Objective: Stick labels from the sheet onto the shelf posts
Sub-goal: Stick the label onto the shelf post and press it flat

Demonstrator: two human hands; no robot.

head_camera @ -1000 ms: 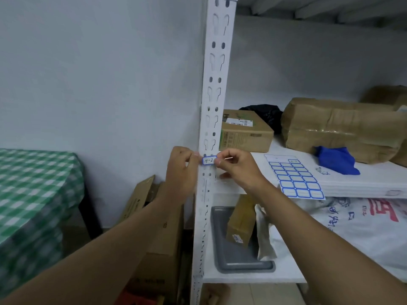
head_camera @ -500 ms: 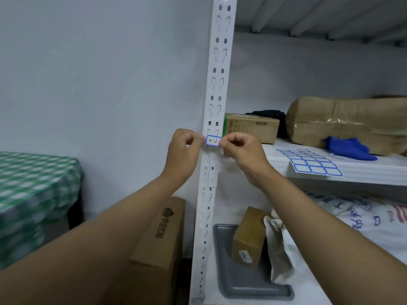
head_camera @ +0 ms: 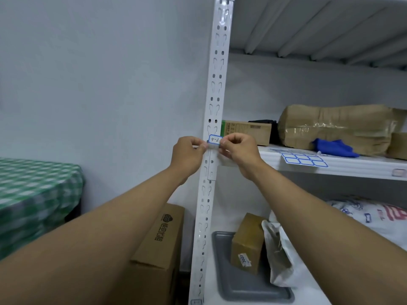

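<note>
While both hands' curled fingers [head_camera: 203,145] pinch it, the label [head_camera: 214,140] touches the post [head_camera: 217,84].

Handwritten "5-2" on blue-bordered label [head_camera: 214,140], frame center; "3007" on sticker of small brown box [head_camera: 247,243], lower right; other print unreadable.

The label [head_camera: 214,140] is white with a blue border. The label sheet [head_camera: 305,160] shows blue-outlined white rectangles. The shelf post [head_camera: 214,89] is white. A green-and-white checked tablecloth [head_camera: 33,190] lies left; a blue cloth [head_camera: 334,147] lies beside brown parcels [head_camera: 337,126].
</note>
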